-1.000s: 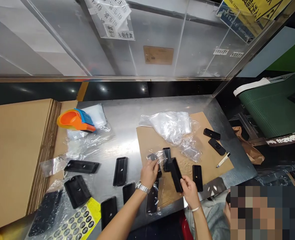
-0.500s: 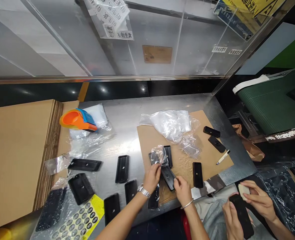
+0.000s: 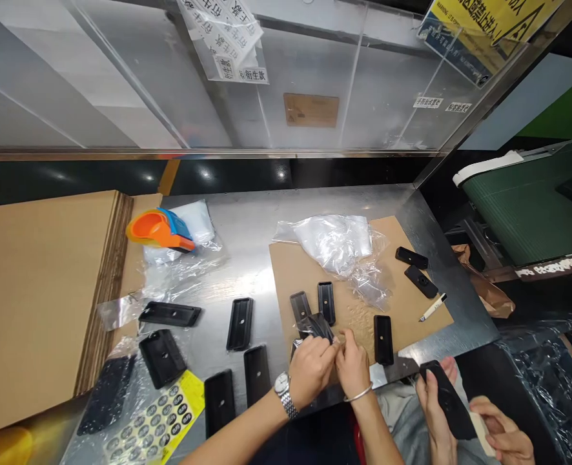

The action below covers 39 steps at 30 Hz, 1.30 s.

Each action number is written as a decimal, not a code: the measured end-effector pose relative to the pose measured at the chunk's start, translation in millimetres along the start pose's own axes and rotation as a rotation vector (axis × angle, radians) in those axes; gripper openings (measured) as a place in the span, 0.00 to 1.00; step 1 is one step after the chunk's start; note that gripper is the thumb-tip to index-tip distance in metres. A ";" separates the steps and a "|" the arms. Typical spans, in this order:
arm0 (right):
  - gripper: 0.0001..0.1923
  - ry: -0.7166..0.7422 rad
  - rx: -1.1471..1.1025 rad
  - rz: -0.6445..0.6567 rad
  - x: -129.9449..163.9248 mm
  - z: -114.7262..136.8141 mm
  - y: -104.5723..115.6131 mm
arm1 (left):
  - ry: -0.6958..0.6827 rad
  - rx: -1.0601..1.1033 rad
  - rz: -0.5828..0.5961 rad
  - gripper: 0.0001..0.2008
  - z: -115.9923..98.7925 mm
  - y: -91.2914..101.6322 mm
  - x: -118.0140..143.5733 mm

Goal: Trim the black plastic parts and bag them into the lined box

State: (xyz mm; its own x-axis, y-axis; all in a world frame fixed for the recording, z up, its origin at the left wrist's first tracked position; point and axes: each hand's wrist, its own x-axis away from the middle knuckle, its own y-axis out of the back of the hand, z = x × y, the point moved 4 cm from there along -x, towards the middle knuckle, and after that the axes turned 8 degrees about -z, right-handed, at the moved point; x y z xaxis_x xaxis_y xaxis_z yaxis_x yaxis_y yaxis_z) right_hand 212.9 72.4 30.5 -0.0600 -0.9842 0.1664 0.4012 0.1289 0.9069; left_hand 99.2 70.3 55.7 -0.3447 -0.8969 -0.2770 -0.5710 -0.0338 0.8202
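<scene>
Over the brown cardboard sheet (image 3: 286, 265), a black plastic piece (image 3: 317, 326) sits in a small clear plastic bag, seen just beyond my fingers. My left hand (image 3: 312, 365), with a watch at its wrist, is closed on the bag's near end. My right hand (image 3: 352, 361), wearing a bracelet, pinches that same end; the fingertips of both hands nearly meet. Two black trays (image 3: 326, 302) lie just past the bagged piece. Another black tray (image 3: 383, 339) rests to the right of my right hand.
Several more black trays (image 3: 240, 324) lie left, near a sticker sheet (image 3: 150, 423). Clear bags (image 3: 337, 242) and an orange tape dispenser (image 3: 155, 229) lie farther back. Stacked cardboard (image 3: 39, 297) stands at left, a marker (image 3: 432, 307) at right. A co-worker's hands (image 3: 436, 400) hold a black piece.
The black piece, held bare-looking beside the bag before, is now inside the clear bag. Both hands have come together at its near end. The co-worker's hands have shifted.
</scene>
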 end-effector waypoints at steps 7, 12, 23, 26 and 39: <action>0.11 0.184 0.012 0.189 -10.2 13.8 47.9 | 0.384 0.409 0.086 0.12 11.8 33.2 -19.9; 0.09 0.207 -0.456 0.252 -7.9 27.0 75.9 | 0.891 1.174 -0.117 0.12 26.3 29.5 -7.5; 0.10 0.108 -0.559 0.489 44.2 -11.3 27.0 | 1.286 1.405 -0.126 0.19 -4.6 -65.4 74.2; 0.11 -0.045 -0.491 0.413 45.8 -35.5 6.3 | 1.202 1.176 -0.159 0.21 -2.3 -87.3 93.4; 0.14 0.142 -0.344 -0.366 -36.6 -210.7 131.2 | 0.764 0.569 -0.006 0.27 -11.0 -51.7 103.1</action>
State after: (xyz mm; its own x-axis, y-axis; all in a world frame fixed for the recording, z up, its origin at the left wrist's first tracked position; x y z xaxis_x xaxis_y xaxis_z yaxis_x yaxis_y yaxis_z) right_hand 460.3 99.9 61.8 -0.1376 -0.9673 -0.2131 0.6558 -0.2502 0.7123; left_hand 101.4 -25.2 -9.7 0.1242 -0.9499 0.2868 -0.9174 0.0002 0.3979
